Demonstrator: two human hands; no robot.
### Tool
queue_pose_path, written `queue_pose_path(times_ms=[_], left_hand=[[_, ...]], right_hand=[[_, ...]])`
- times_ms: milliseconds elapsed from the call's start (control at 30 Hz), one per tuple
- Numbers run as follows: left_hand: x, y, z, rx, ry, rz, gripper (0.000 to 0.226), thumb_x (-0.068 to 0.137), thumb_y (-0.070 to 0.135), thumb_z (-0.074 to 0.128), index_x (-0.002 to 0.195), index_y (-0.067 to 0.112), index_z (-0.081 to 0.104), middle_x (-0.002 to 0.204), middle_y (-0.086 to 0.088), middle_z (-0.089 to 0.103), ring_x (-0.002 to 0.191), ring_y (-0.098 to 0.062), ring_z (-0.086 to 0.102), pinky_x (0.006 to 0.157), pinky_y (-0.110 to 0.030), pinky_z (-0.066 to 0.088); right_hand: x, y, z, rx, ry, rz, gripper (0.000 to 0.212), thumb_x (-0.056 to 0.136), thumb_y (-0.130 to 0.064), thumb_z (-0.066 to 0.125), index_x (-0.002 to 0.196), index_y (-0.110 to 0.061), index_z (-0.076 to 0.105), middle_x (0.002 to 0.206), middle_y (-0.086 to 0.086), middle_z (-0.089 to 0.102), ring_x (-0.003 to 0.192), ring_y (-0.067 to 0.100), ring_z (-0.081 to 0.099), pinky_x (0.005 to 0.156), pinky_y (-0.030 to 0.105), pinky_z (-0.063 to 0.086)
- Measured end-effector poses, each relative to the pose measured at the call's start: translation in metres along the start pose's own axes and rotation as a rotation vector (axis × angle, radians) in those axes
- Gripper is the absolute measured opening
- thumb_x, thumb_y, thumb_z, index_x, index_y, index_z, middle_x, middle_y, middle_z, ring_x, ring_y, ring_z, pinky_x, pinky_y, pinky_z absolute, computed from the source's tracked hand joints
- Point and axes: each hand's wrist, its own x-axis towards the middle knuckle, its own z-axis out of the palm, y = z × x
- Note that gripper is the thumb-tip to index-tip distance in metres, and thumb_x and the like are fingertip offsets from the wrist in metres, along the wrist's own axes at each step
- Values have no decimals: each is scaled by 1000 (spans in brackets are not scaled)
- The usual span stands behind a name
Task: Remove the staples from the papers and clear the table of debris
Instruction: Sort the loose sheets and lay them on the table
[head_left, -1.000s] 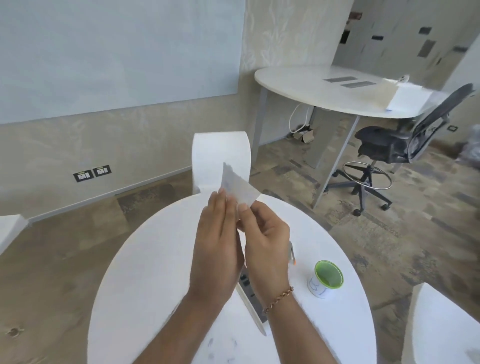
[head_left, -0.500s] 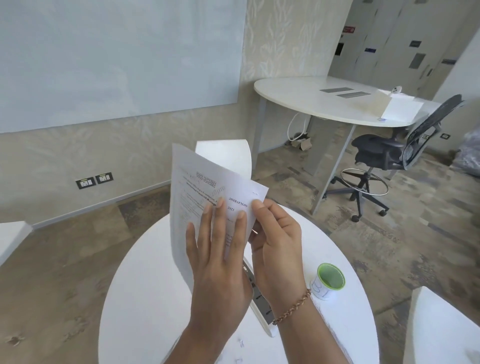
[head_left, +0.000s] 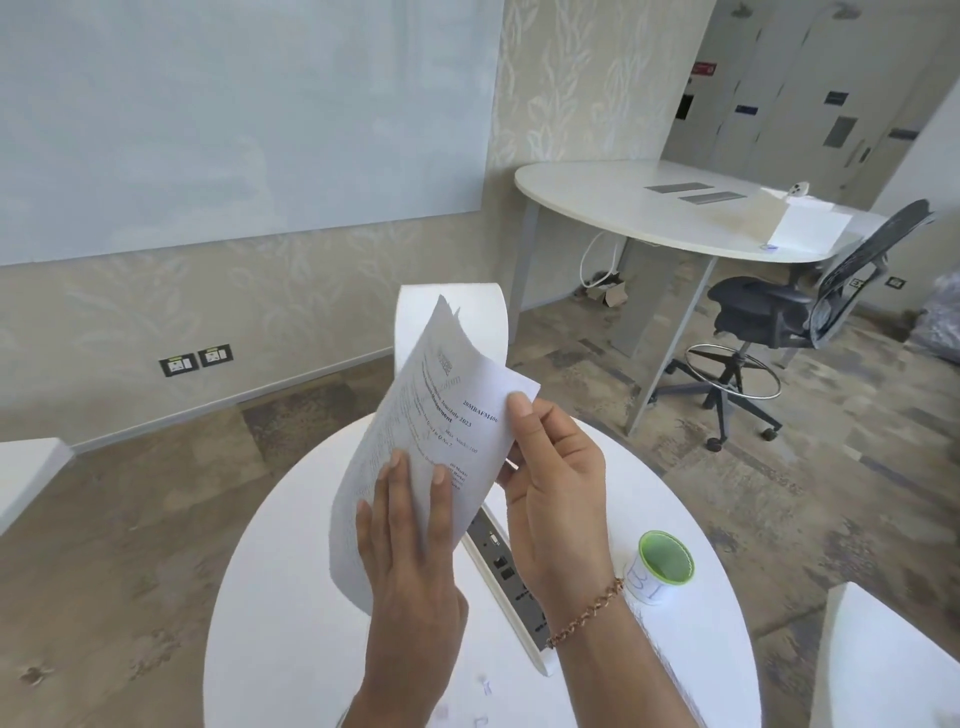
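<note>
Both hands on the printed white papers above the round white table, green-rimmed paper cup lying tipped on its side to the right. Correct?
Not quite. In the head view the green-rimmed paper cup stands upright. The rest holds: left hand and right hand hold the printed white papers above the round white table.

Both hands, left and right, hold printed papers above a round white table.

Lower part of the papers hidden behind the left hand, small print too blurred to read, power strip partly covered by the right hand, tiny bits below both wrists (staples, cannot tell), forearms cut off by the bottom edge
</note>
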Motion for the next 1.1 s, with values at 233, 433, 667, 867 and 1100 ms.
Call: queue_pose_path(times_ms=[233, 433, 667, 867, 1100], left_hand=[[-4, -1, 3, -106, -59, -46, 88, 76, -9, 23, 160, 15, 10, 161, -27, 24, 143, -48, 36, 101, -61, 48], [-9, -6, 13, -332, -42, -177, 98, 72, -25, 52, 155, 18, 20, 156, -15, 40, 128, -37, 58, 82, -39, 62], [7, -24, 18, -530, -177, -413, 25, 105, 18, 42, 127, 28, 46, 107, 5, 67, 90, -22, 67, 70, -7, 42], [21, -55, 34, -737, -213, -612, 13, 96, 17, 63, 104, 26, 66, 89, 14, 74, 83, -4, 69, 66, -12, 48], [27, -97, 50, -1103, -238, -905, 21, 90, 4, 66, 99, 20, 77, 93, -4, 79, 87, -27, 74, 77, -40, 56]], right_hand=[[2, 5, 0, -93, 58, -49, 27, 100, -19, 56, 76, -8, 59, 77, 8, 60, 72, 21, 53, 74, 41, 47], [12, 17, -6, -108, 97, -35, 30, 103, -23, 51, 80, -9, 64, 77, 11, 51, 75, 24, 47, 72, 42, 45], [25, 41, -23, -206, 118, -9, 33, 105, -22, 46, 100, 1, 69, 98, 15, 76, 98, 29, 72, 87, 40, 58], [44, 95, -70, -654, 303, 159, 10, 91, -26, 65, 87, -25, 74, 97, -6, 70, 88, 6, 61, 70, 27, 50], [50, 131, -106, -600, 110, 351, 19, 84, -22, 77, 101, -31, 76, 108, 5, 71, 97, 15, 64, 76, 22, 45]])
